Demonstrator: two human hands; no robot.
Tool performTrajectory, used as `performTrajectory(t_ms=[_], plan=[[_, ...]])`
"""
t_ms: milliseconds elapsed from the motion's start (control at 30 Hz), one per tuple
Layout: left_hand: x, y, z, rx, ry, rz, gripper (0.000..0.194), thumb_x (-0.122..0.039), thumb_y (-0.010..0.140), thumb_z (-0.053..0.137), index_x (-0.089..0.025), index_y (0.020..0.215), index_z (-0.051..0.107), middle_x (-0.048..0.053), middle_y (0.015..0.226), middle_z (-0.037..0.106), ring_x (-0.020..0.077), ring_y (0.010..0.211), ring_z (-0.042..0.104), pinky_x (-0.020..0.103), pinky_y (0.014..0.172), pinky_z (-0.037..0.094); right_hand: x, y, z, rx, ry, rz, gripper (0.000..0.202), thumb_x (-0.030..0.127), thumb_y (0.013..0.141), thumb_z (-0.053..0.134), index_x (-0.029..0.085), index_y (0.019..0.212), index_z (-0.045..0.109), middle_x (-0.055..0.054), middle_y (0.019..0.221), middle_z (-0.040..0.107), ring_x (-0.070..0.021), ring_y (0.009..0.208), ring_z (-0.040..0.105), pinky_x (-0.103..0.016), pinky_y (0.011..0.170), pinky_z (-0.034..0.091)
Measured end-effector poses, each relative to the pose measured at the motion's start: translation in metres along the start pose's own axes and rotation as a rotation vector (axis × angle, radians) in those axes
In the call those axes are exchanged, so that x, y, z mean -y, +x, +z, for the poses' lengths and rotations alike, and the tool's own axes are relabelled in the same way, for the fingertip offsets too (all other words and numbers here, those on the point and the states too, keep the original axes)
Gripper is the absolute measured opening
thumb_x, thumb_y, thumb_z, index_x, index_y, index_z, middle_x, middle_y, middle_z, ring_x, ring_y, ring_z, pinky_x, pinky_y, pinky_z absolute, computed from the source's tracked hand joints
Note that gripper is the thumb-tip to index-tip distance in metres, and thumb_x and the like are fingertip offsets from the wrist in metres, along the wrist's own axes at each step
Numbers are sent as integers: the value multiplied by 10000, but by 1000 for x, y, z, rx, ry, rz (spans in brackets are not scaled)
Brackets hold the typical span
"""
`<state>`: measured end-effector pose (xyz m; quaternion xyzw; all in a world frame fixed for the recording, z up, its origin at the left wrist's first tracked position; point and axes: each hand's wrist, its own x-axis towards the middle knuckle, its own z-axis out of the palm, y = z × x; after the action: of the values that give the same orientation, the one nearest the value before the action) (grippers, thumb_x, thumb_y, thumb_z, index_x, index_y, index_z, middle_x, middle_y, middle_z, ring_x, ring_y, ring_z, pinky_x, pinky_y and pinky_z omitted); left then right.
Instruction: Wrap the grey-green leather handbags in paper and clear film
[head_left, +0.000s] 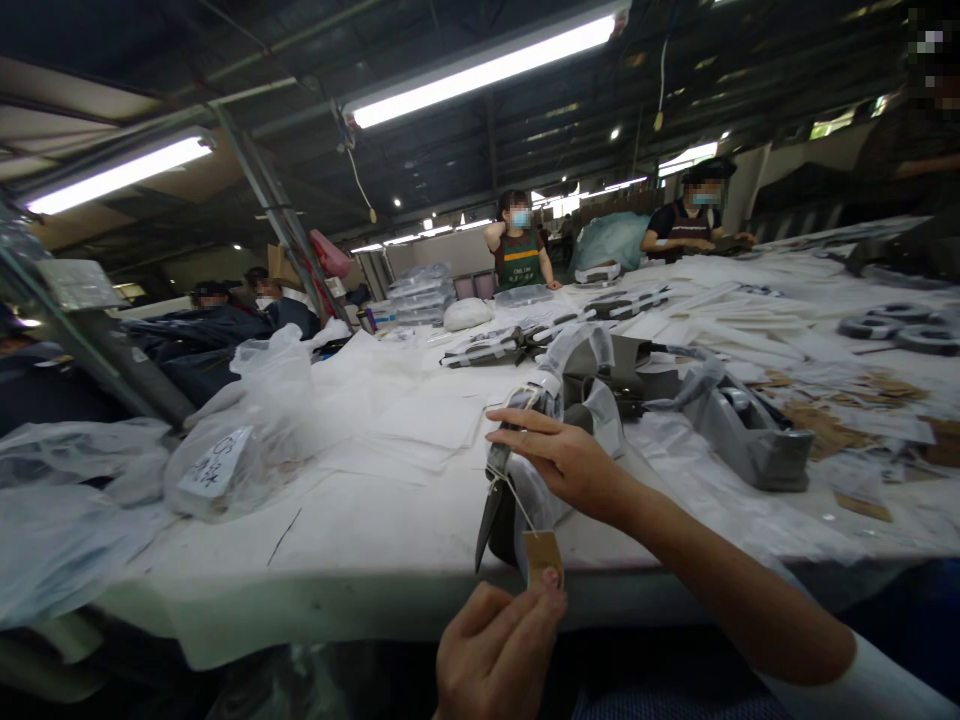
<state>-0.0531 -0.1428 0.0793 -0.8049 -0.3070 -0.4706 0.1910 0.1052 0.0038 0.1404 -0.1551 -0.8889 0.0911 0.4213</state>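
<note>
A tan tag (541, 558) hangs on a thin white string from a dark grey bag (501, 525) at the table's front edge. My left hand (501, 650), low in the view, pinches the tag's lower end between thumb and finger. Above it, my right hand (566, 465) reaches in from the right and lies across the upper part of the bag, its fingers stretched out over the strap and buckle; the thumb is hidden. Translucent wrapping covers parts of the bag. Another dark bag (626, 370) with wrapped handles lies just behind.
A grey tape dispenser (765, 440) stands to the right, near scattered brown tags (832, 425). White sheets (420, 420) and a filled plastic bag (240, 440) lie to the left. Across the white table (345, 530) are a person in an apron (521, 255) and another person (686, 225).
</note>
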Motion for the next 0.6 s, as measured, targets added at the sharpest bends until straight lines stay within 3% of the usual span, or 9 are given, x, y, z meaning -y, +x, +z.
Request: performTrajectory(t_ms=[67,133,200,300,367,433,500,600], plan=[[9,-18,13,76,-132,-67,337,-68,913,574,-176,1229,621,82,986,773,156,758,725,228,645,580,5,-7,-2,-40,-15,30,458,58,949,419,217,1344,588,-57,1483,501,-178,1356,481,-345,1153,394],[24,-35,21,148,-259,-234,261,-182,959,542,-236,1194,643,41,947,769,147,752,719,218,678,583,9,-22,-1,-143,-40,99,464,86,958,437,219,1388,546,-63,1500,478,-185,1370,465,-343,1154,396],[42,-48,29,50,-234,-521,287,-272,961,546,-275,1236,628,46,1067,744,171,881,722,236,756,587,13,-46,5,-274,-54,194,439,121,969,459,230,1385,545,-69,1482,498,-185,1341,500,-327,1129,428],[62,-55,54,-126,-235,-884,621,-415,867,648,-266,1437,452,91,1411,565,265,1220,601,347,945,550,13,-88,21,-362,-47,335,368,156,968,495,257,1302,611,-65,1379,596,-181,1247,588,-288,1057,495],[70,-53,76,-105,-306,-1031,840,-472,769,715,-233,1492,360,115,1461,515,308,1300,533,416,1020,499,10,-114,32,-322,-17,408,339,169,959,514,268,1256,645,-63,1326,636,-184,1187,632,-259,994,533],[76,-51,94,-44,-334,-1165,826,-475,711,741,-203,1433,444,120,1336,624,325,1230,587,441,1004,496,5,-135,41,-252,42,467,345,167,957,503,273,1249,653,-71,1323,638,-161,1035,703,-216,893,572],[84,-50,105,-8,-339,-1278,676,-477,673,749,-169,1257,602,110,1132,722,345,1108,651,443,925,526,-2,-151,46,-199,88,512,367,163,960,474,273,1264,647,-84,1329,633,-122,841,733,-185,792,589],[99,-52,108,-94,-394,-1421,542,-472,577,792,-143,998,699,87,891,753,353,935,694,405,773,557,-16,-172,51,-161,83,536,371,173,968,451,266,1265,652,-99,1308,648,-112,752,733,-183,767,589]])
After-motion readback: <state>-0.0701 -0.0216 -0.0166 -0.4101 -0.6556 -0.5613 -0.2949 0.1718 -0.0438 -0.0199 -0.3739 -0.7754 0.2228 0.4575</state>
